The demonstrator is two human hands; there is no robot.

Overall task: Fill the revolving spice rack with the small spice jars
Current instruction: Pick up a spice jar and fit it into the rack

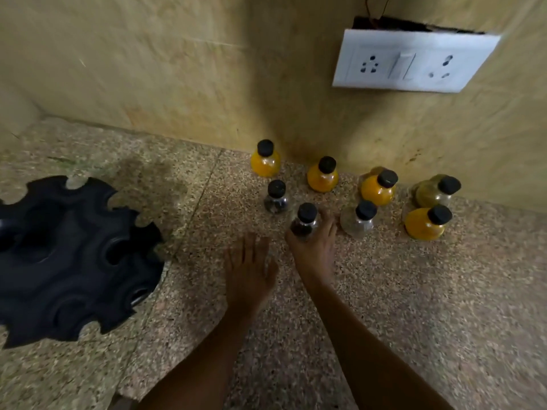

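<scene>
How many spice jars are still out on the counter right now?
8, none in the black rack. Back row by the wall: three yellow, one olive. Front row: dark, dark in the right hand, pale, yellow.

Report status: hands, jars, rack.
Right hand grip closed on dark-spice jar. Left hand open, empty. Spice rack unfilled, seven jars still by wall. Nothing in the way.
</scene>
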